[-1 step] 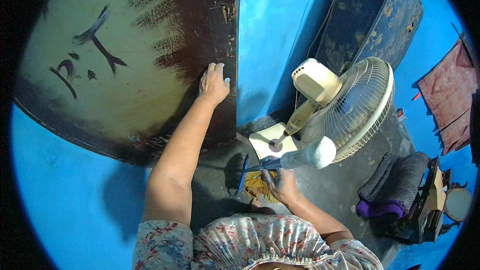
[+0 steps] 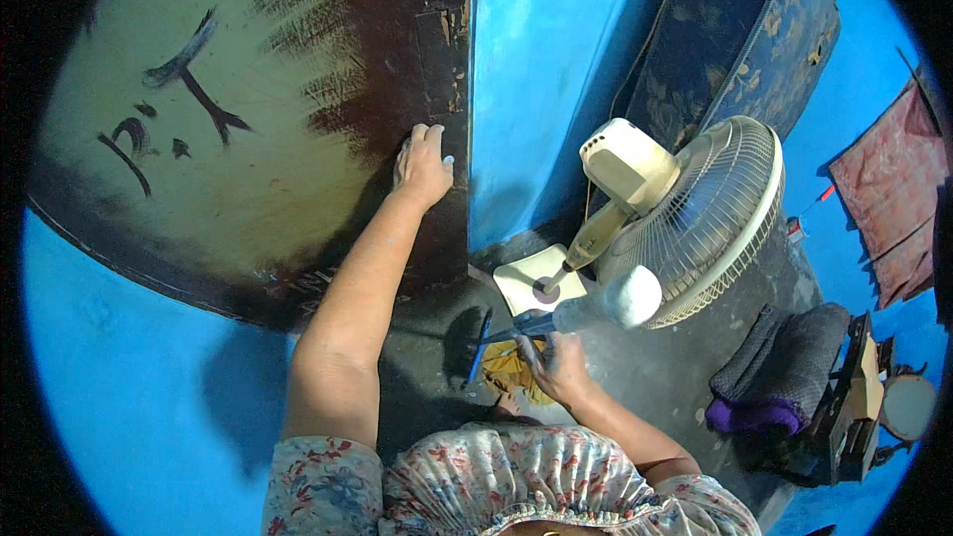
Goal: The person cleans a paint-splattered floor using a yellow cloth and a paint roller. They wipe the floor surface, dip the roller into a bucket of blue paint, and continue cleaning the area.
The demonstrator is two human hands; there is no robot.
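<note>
On the left, a large door-like panel [image 2: 268, 159] has a pale green middle, dark brown borders and dark painted strokes. My left hand [image 2: 424, 169] rests on its brown part, close to the upright edge, fingers extended and gripping nothing. Lower in the view, my right hand [image 2: 561, 369] is closed round a long-handled floor wiper [image 2: 586, 313]. Its rounded white top points up toward me, and its thin blue head is down near the floor. A yellow-brown cloth [image 2: 509, 367] shows beside that head, above a bare foot [image 2: 508, 404].
A cream pedestal fan [image 2: 710, 218] stands close beyond my right hand. Behind it leans a dark flowered mattress [image 2: 735, 30] against the blue wall. On the right are a rolled dark mat [image 2: 779, 367], a small dark stand [image 2: 862, 397] and a hanging reddish cloth [image 2: 893, 189].
The wiper has shifted slightly left and toward me. My left hand and the panel's edge have moved a hair to the left.
</note>
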